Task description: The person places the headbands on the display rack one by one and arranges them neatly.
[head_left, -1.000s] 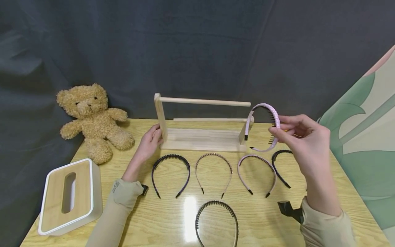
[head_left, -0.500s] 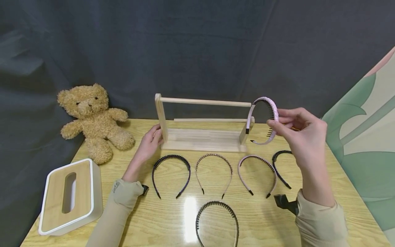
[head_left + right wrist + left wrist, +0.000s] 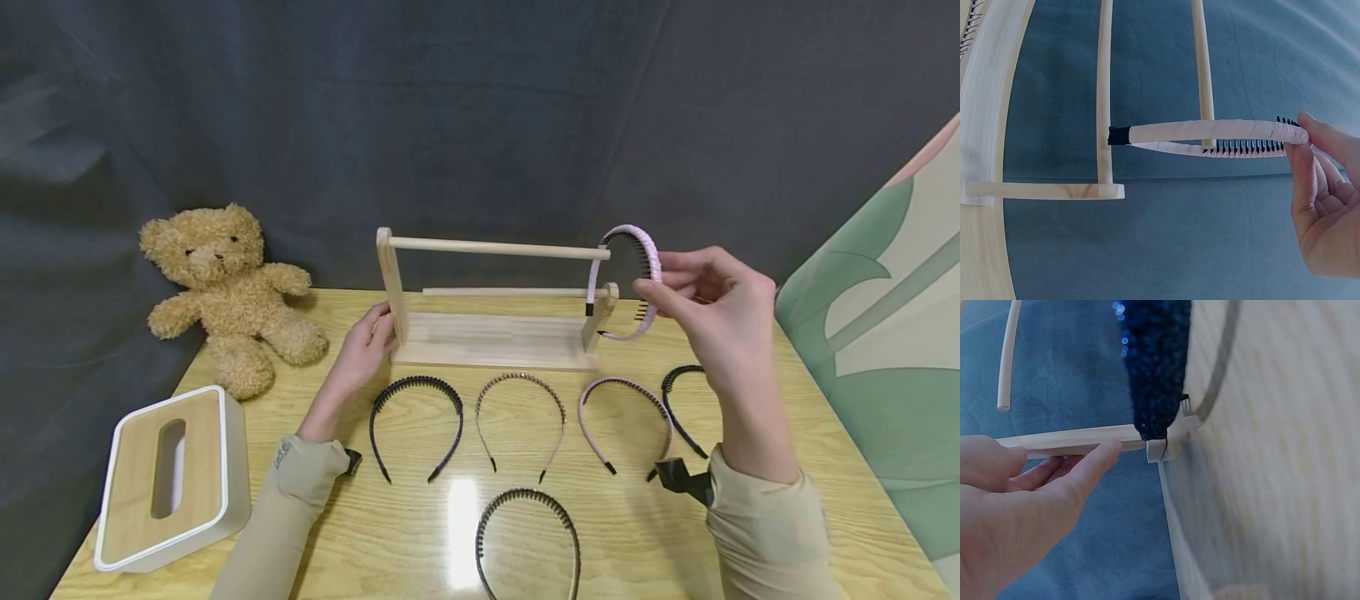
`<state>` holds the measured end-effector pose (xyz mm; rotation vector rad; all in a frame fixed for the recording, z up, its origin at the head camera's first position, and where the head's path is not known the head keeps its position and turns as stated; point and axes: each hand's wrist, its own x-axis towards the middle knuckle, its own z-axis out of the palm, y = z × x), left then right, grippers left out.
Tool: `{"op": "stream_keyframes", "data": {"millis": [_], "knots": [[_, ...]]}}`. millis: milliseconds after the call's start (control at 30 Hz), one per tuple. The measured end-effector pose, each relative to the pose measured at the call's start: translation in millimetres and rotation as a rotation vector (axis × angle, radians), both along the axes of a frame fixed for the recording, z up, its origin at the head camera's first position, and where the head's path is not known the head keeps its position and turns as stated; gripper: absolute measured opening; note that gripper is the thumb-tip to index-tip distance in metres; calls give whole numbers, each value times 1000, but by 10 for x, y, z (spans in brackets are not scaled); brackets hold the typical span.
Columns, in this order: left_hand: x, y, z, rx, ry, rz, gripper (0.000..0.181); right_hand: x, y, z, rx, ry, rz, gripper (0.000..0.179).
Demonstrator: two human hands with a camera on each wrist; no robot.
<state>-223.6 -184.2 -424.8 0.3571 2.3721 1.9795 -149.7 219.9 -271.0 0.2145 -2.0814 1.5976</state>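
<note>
My right hand pinches a pink ribbon-wrapped headband with black inner teeth, thumb and fingers on one side of its curve. The headband is raised above the table at the right end of a wooden rack, its black-tipped ends toward the rack. The free end of the rack's upper rod overlaps the loop; in the right wrist view this rod tip sits between the band's two arms. My left hand holds the rack's left upright, thumb and fingers along the wood in the left wrist view.
Before the rack lie a dark headband, a beaded one, a light pink one and a black one partly behind my right arm. Another black headband lies nearer. A teddy bear and tissue box stand left.
My right hand has raised the pink headband and brought it left, so its loop now overlaps the upper rod's free end. The left hand stays on the upright.
</note>
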Motion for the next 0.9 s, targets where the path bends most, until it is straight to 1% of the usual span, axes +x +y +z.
{"op": "stream_keyframes", "data": {"millis": [233,367,433,533,667,900], "knots": [[2,-1,1,-1,4,-4,48,-64,-57,0,-25,27,56,28],[-4,3,3,-3,6,-1,48,-91,-103,28,-7,38,69,28],[-5,0,2,-6,6,-2,48,-102,-132,49,4,37,72,28],[-9,-9,-3,-8,6,-1,48,-111,-181,74,49,35,61,28],[-19,-7,-12,-1,12,6,48,-119,-236,79,94,38,52,29],[-19,11,-11,17,16,2,47,-134,-277,65,82,52,71,28]]}}
